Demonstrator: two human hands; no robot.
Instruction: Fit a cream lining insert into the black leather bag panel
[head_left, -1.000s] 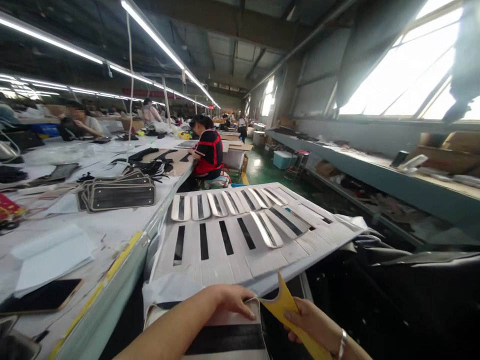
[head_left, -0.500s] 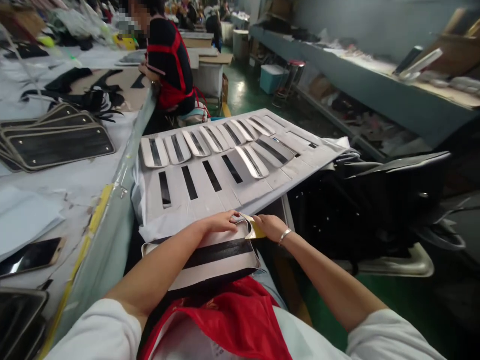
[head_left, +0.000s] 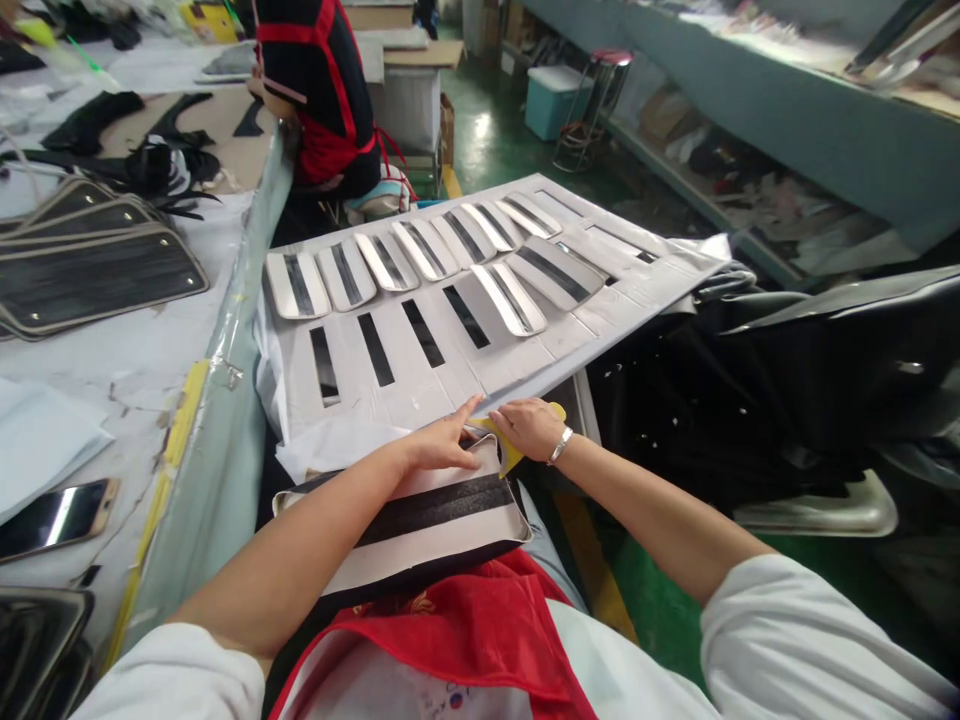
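Observation:
A white panel with a black stripe [head_left: 420,520] lies across my lap. My left hand [head_left: 442,445] rests on its far edge, fingers stretched out and pressing down, the forefinger pointing forward. My right hand [head_left: 529,428], with a bracelet at the wrist, is closed on a yellow strip [head_left: 510,452] at the panel's far right corner. Both hands touch at that corner. Just beyond them slopes a grey board [head_left: 360,400] carrying rows of similar striped pieces [head_left: 390,262].
A long worktable [head_left: 142,370] runs along my left, with a stack of dark trimmed panels [head_left: 90,275], white sheets and a phone [head_left: 52,515]. A person in a red apron [head_left: 319,90] sits ahead. Black material [head_left: 787,380] is piled at my right. A shelf lines the far wall.
The view has tilted down from the hall to my lap. My right hand has brought the yellow strip down to the panel's corner, and my left fingers have flattened on the edge.

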